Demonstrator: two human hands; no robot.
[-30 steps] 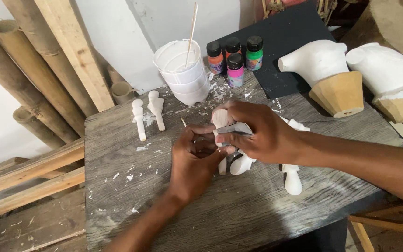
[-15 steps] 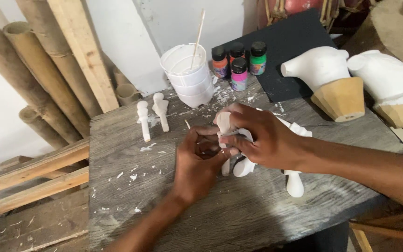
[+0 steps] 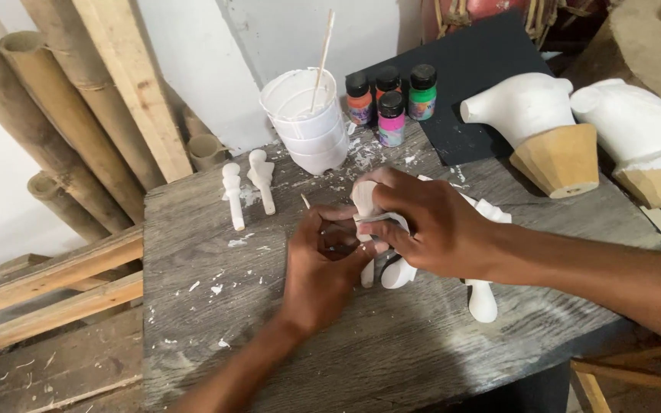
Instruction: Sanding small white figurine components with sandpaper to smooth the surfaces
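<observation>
My right hand [image 3: 430, 226] grips a small white plaster figure [image 3: 365, 200] at the middle of the weathered wooden table [image 3: 193, 321]. My left hand [image 3: 323, 264] meets it from below, its fingers closed against the figure's lower part; a dark patch sits between the fingers and I cannot tell what it is. More white plaster pieces [image 3: 482, 298] lie under and to the right of my right hand, partly hidden by it. Two slim white plaster figures [image 3: 246, 187] lie apart to the left.
A stack of white cups [image 3: 307, 122] with a stick in it stands at the back. Several small paint bottles [image 3: 390, 103] rest on a black board [image 3: 476, 69]. Two white busts on tan cones [image 3: 545, 134] stand at the right. Bamboo poles and planks [image 3: 63, 122] lean at the left.
Both hands have stayed together on the white figure, with only small finger shifts. The view has drifted slightly.
</observation>
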